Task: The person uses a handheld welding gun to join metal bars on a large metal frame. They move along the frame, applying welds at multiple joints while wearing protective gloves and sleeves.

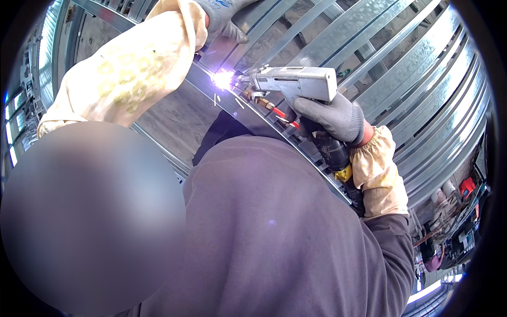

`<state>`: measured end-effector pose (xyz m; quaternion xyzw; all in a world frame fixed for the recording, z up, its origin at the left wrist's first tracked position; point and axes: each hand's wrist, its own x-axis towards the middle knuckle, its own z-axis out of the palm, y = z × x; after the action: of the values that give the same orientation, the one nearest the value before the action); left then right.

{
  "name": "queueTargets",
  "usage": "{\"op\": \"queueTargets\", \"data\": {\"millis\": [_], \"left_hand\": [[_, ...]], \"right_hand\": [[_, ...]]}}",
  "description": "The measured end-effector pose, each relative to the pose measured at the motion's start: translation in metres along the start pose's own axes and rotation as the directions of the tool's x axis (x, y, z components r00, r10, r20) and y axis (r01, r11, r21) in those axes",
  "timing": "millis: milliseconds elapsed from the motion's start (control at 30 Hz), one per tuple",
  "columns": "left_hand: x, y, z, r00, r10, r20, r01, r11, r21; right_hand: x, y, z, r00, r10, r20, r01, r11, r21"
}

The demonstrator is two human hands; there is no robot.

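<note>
Handheld welding gun (303, 82), pale grey, lies sideways above a metal rail (248, 117), its nozzle directed left at a violet-white arc (223, 79). The gloved right hand (330, 119) is wrapped around the grip, below and to the right of the nozzle; black-wrapped cable (331, 150) with yellow tape trails toward the forearm. Beyond the arc, the gloved left hand (222, 20) reaches over the metal slats (369, 58), partly cut off by the upper edge; whether it grips them cannot be told. A pale sleeve (132, 63) covers the left forearm. Glare obscures the nozzle's tip.
</note>
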<state>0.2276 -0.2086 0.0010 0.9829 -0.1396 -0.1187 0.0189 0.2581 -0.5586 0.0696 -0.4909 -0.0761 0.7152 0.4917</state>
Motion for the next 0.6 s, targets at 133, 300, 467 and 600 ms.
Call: {"op": "queueTargets", "data": {"millis": [133,300,467,600], "left_hand": [[-0.019,0.018,-0.021,0.988,-0.129,0.090,0.120,0.988,0.098],[0.014,0.069,-0.050,0.846,-0.353,0.399,0.363,0.930,0.054],[0.004,0.099,-0.044,0.826,-0.462,0.324,0.458,0.884,0.094],[0.005,0.096,-0.039,0.799,-0.484,0.357,0.486,0.869,0.091]], "right_hand": [[-0.009,0.002,0.003,1.000,0.002,-0.002,-0.003,0.997,-0.074],[-0.033,0.000,0.006,0.996,-0.024,-0.092,0.026,0.999,0.024],[-0.048,0.011,0.007,0.996,-0.024,-0.081,0.027,0.999,0.040],[-0.041,0.010,0.008,0.995,0.031,-0.094,-0.034,0.999,-0.030]]}}
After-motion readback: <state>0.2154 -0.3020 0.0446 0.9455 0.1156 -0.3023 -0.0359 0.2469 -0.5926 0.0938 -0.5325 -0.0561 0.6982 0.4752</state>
